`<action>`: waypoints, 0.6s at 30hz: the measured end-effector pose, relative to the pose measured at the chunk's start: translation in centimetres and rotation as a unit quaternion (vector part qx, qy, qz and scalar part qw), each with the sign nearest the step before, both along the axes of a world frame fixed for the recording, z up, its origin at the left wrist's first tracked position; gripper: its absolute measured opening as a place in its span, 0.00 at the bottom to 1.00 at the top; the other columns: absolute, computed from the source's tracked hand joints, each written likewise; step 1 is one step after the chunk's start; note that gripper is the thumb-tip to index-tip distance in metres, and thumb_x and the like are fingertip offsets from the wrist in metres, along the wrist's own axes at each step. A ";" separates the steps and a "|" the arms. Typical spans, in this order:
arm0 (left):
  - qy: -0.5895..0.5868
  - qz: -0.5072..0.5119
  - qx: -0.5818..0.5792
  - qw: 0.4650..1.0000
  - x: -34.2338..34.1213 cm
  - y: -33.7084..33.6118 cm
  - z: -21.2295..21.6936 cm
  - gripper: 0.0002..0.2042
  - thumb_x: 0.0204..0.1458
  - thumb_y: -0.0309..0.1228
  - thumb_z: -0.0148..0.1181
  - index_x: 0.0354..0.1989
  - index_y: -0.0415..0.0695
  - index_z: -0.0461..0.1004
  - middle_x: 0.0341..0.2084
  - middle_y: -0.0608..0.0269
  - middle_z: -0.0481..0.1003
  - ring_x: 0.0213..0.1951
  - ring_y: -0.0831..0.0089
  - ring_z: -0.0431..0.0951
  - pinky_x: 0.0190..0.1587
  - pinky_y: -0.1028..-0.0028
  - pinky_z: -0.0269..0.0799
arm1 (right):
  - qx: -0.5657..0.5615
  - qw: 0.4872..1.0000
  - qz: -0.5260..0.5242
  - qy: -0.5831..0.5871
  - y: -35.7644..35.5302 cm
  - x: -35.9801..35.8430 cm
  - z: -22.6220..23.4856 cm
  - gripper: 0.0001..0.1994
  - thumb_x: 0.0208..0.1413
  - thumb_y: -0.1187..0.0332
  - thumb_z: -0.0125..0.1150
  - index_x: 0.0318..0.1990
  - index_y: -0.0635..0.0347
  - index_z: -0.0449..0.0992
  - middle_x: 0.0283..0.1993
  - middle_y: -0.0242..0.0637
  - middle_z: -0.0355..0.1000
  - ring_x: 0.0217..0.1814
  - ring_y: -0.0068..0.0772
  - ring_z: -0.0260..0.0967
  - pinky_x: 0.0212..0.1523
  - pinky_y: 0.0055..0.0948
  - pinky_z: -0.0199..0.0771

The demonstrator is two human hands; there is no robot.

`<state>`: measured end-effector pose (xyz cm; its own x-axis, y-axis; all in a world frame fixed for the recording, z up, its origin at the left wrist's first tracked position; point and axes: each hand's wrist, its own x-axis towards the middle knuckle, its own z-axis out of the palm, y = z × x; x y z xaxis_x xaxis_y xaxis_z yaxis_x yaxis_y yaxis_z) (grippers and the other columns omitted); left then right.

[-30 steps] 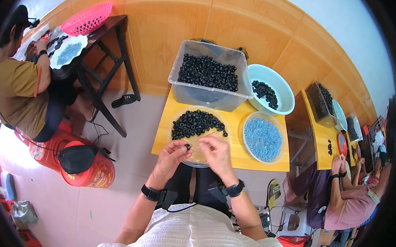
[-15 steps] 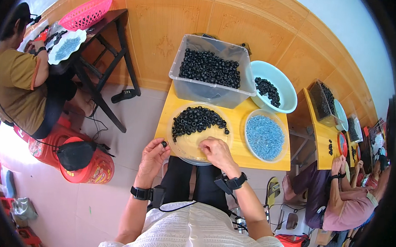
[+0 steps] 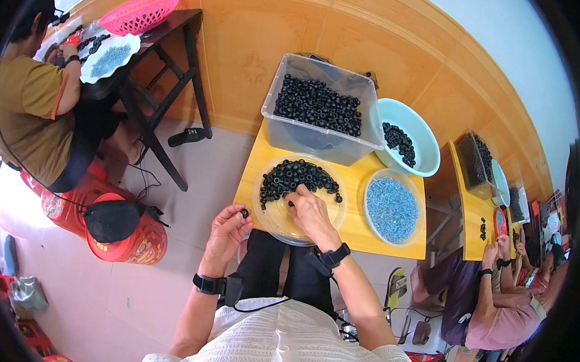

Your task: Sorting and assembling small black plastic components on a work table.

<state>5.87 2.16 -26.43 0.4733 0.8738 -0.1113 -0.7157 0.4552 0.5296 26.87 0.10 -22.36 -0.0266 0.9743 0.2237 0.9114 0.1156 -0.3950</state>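
Black ring (image 3: 244, 213) sits pinched by the left hand (image 3: 224, 235), left of the right hand (image 3: 313, 215), whose grip is unclear.

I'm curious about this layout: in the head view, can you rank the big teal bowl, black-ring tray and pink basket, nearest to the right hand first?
1. Black-ring tray: under the right hand.
2. Big teal bowl: right, farther back.
3. Pink basket: far left.

The room's bright, shadows soft. Well left of the fingers (image 3: 302, 194), glare burns the floor (image 3: 13, 211) white; beyond them the wall (image 3: 253, 63) bows, and blackness rounds off the corners. The fingers look fairly crisp.
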 end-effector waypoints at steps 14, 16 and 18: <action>-0.022 0.008 -0.019 1.000 -0.1 -0.3 0.3 0.09 0.52 0.21 0.51 0.42 0.36 0.69 0.33 0.56 0.74 0.35 0.71 0.77 0.41 0.76 0.76 | -0.015 0.991 0.118 0.060 0.8 -2.8 -0.3 0.10 0.40 0.78 0.53 0.34 0.63 0.73 0.32 0.43 0.66 0.36 0.47 0.68 0.37 0.39 0.70; -0.022 0.009 -0.020 1.000 0.0 -0.3 0.2 0.09 0.52 0.21 0.51 0.42 0.36 0.69 0.33 0.56 0.74 0.35 0.71 0.77 0.41 0.76 0.76 | -0.012 0.991 0.124 0.057 0.8 -2.8 -0.4 0.10 0.40 0.78 0.54 0.34 0.63 0.73 0.32 0.43 0.65 0.36 0.47 0.68 0.38 0.39 0.69; -0.012 0.009 -0.019 1.000 0.1 -0.3 0.1 0.09 0.52 0.21 0.51 0.42 0.36 0.69 0.33 0.56 0.74 0.35 0.71 0.77 0.41 0.76 0.76 | 0.027 0.988 0.143 0.049 0.8 -2.8 -0.7 0.07 0.41 0.78 0.53 0.31 0.64 0.72 0.31 0.43 0.64 0.35 0.46 0.68 0.37 0.40 0.69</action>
<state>6.02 1.86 -26.34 0.4608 0.8775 -0.1329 -0.7365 0.4617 0.4944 24.08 0.93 -23.03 -0.2738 0.9167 0.2911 0.7962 0.3858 -0.4661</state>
